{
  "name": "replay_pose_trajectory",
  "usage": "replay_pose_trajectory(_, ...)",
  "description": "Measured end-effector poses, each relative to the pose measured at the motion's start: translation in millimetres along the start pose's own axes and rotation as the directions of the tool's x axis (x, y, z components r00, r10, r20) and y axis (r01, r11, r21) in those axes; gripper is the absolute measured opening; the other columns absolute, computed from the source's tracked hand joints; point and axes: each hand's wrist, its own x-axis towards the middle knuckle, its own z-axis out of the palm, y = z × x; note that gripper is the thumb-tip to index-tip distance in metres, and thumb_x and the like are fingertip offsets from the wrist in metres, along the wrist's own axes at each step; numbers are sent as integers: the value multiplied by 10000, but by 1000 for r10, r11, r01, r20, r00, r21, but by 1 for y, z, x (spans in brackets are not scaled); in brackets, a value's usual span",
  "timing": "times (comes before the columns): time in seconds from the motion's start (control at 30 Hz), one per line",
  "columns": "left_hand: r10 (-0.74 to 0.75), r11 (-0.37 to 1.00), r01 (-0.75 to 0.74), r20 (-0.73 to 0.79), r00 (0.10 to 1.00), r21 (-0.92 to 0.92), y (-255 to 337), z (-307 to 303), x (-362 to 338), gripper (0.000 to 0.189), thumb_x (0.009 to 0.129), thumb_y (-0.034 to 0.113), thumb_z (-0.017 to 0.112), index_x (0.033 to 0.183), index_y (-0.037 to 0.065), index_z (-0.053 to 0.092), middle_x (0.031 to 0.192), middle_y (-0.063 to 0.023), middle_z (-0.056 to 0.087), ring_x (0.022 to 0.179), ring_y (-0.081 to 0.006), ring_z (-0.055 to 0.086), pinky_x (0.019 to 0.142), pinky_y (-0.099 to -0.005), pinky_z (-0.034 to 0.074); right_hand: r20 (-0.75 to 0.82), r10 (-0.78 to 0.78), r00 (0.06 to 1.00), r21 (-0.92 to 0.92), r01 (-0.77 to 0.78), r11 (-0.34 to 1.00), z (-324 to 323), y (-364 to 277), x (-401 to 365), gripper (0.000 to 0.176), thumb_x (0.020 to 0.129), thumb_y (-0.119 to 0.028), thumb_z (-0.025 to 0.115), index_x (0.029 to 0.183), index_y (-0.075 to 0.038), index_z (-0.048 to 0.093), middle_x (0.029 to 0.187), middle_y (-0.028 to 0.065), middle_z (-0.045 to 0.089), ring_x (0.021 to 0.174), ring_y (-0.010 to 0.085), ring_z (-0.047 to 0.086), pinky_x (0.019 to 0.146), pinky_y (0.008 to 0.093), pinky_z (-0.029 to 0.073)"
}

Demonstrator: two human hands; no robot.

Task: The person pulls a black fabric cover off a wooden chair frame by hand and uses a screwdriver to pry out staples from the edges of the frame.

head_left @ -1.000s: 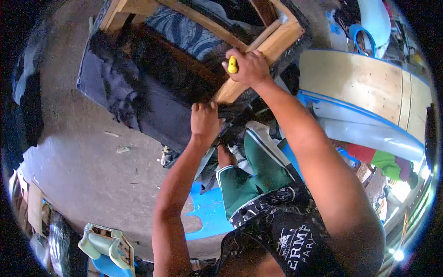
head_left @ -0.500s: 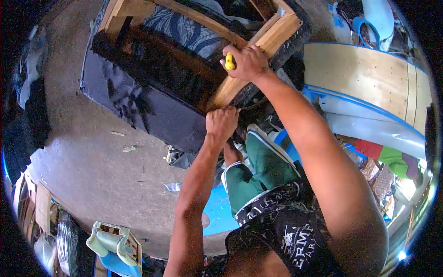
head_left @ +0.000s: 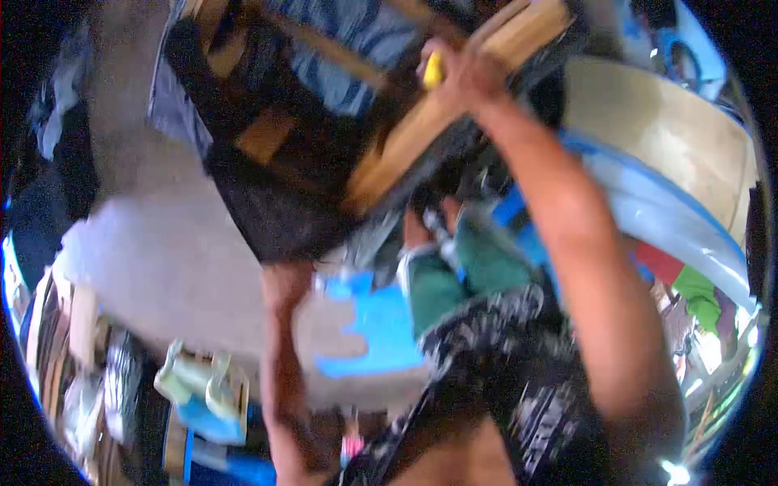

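Note:
A wooden furniture frame (head_left: 397, 154) covered in black fabric (head_left: 284, 215) stands tilted in front of me. My right hand (head_left: 474, 77) is closed around a yellow-handled tool (head_left: 433, 71) and rests on the frame's wooden rail; the tool's working end is hidden. My left hand (head_left: 288, 279) grips the near lower corner of the black fabric, its fingers blurred and partly covered. Patterned grey-blue cloth (head_left: 348, 49) shows between the bars inside the frame.
A curved plywood panel (head_left: 656, 121) with blue edging lies to the right. Blue sheet material (head_left: 377, 332) is on the floor by my legs. A small padded chair piece (head_left: 203, 389) stands at lower left, near wrapped bundles (head_left: 121, 385).
My left hand has moved left and toward me, away from the wooden rail, with the black fabric's corner. My right hand has shifted slightly up and right in view, still with the yellow-handled tool.

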Motion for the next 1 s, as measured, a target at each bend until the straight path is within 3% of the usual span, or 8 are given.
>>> replay_pose_trajectory(0.07,169,970,-178,-70,983,-163,-66,-4,-9,225,931,285,559,931,120,712,907,-225,678,757,-441,638,644,-504,523,-127,-82,989,-4,82,997,14,-17,-14,329,840,-451,686,1092,-291,548,746,123,656,721,387,644,717,508,487)
replay_pose_trajectory(0.13,-1,960,-71,-256,967,-273,-103,16,33,230,920,266,577,828,81,677,740,-240,630,694,-467,607,628,-514,515,-370,-256,893,29,286,958,6,-7,16,301,847,-453,681,1060,-276,562,709,114,644,700,386,638,692,510,487)
replay_pose_trajectory(0.33,-11,992,31,-157,988,126,-31,50,47,382,804,220,644,1151,75,575,1040,-190,633,969,-386,621,793,-517,505,-344,-250,905,-23,258,966,6,-14,9,239,857,-409,689,988,-237,587,660,107,621,670,383,624,666,490,480)
replay_pose_trajectory(0.43,97,974,-157,-330,939,-161,38,26,53,537,735,303,782,1164,89,542,1093,-148,565,1047,-353,549,882,-478,435,-416,-266,869,-27,280,960,7,-13,10,233,846,-390,704,960,-225,585,664,120,623,650,369,622,657,480,475)
replay_pose_trajectory(0.67,239,950,-298,-400,885,-92,55,88,80,388,813,189,667,1183,100,586,1039,-176,591,957,-406,576,807,-491,480,-286,-208,935,-21,211,977,12,-8,7,283,888,-470,625,1060,-253,562,710,162,647,729,402,632,767,498,460)
replay_pose_trajectory(0.8,59,884,-187,-294,954,-429,49,104,65,164,898,107,490,1018,82,599,904,-205,647,840,-425,647,704,-523,513,-260,-188,947,18,200,980,6,-13,8,314,872,-477,637,1090,-263,564,766,175,662,770,406,642,751,513,472)
replay_pose_trajectory(0.93,114,962,-94,63,992,-256,65,90,63,165,839,169,575,915,72,685,906,-209,691,868,-410,670,734,-500,542,-229,-166,959,59,184,981,17,-11,10,399,783,-372,710,1133,-235,577,820,175,665,826,392,636,845,518,449)
replay_pose_trajectory(1.0,12,963,-17,-19,1000,-269,78,32,55,238,863,293,615,919,72,683,892,-189,692,871,-408,667,760,-521,533,-201,-163,966,91,184,979,6,-15,9,360,796,-375,703,1095,-223,574,822,173,664,824,392,632,816,524,449)
